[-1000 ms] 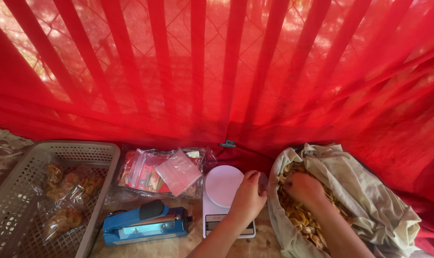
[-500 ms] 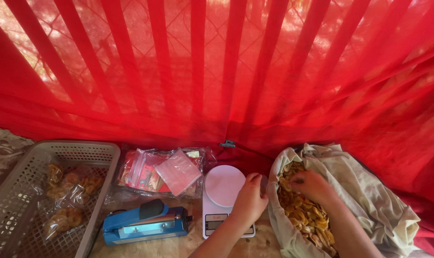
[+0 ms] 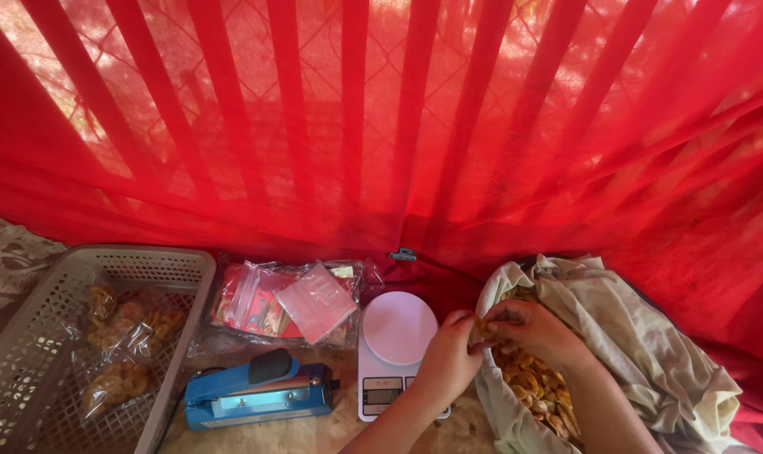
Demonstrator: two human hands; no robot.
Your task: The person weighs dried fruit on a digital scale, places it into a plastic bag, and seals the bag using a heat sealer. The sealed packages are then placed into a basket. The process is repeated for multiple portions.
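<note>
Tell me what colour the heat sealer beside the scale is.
Blue, with a black handle: heat sealer, head view.

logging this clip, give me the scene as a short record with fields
setting: work surface in front of a red cloth backdrop
left hand: left hand over the scale's right edge, fingers pinching beside the right hand
right hand: right hand at the mouth of the cloth sack, fingertips on a fried snack piece
sack contents: golden snack pieces
scale: white kitchen scale, round platform bare
sealer: blue heat sealer, left of scale
bags: clear pouches behind sealer
basket: grey basket with filled packets
</note>
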